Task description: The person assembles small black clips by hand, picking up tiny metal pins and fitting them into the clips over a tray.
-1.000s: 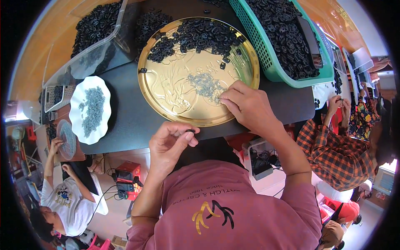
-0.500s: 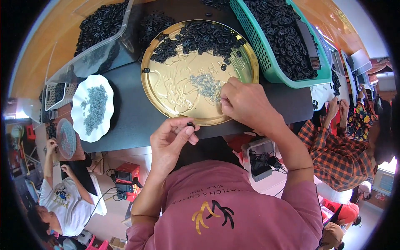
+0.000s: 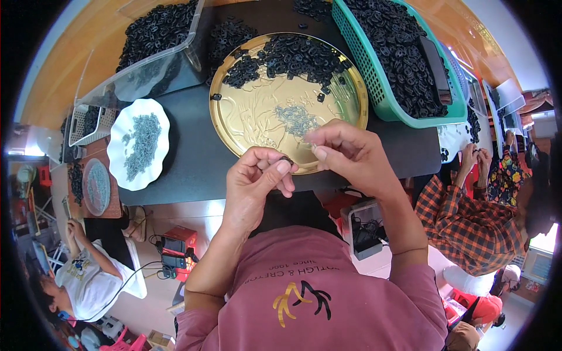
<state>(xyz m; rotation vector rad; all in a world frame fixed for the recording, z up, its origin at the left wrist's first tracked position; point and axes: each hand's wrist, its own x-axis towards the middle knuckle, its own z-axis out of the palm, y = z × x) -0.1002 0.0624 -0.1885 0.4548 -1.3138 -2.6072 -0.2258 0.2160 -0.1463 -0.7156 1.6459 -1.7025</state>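
Observation:
Between thumb and forefinger of my left hand [image 3: 253, 182] is a small black plastic piece [image 3: 285, 159], just off the near edge of a round gold tray [image 3: 237, 108]. My right hand [image 3: 354, 157] is pinched close beside it, over the tray's near right part; whatever sits at its fingertips is too small and blurred to name. Behind those fingers a loose pile of small silver screws [image 3: 294, 117] lies on the tray. Many flat black plastic pieces [image 3: 301, 55] with holes are heaped along the tray's far side.
Left of the tray stands a white scalloped dish [image 3: 119, 161] with more silver screws. A clear plastic bin [image 3: 134, 88] of black pieces is at the far left, a green basket [image 3: 374, 88] of them at the right. Other people work at both sides.
My right hand has lifted from the screw pile and come nearer my left hand, its fingers now turned toward it. My left hand still holds the black piece.

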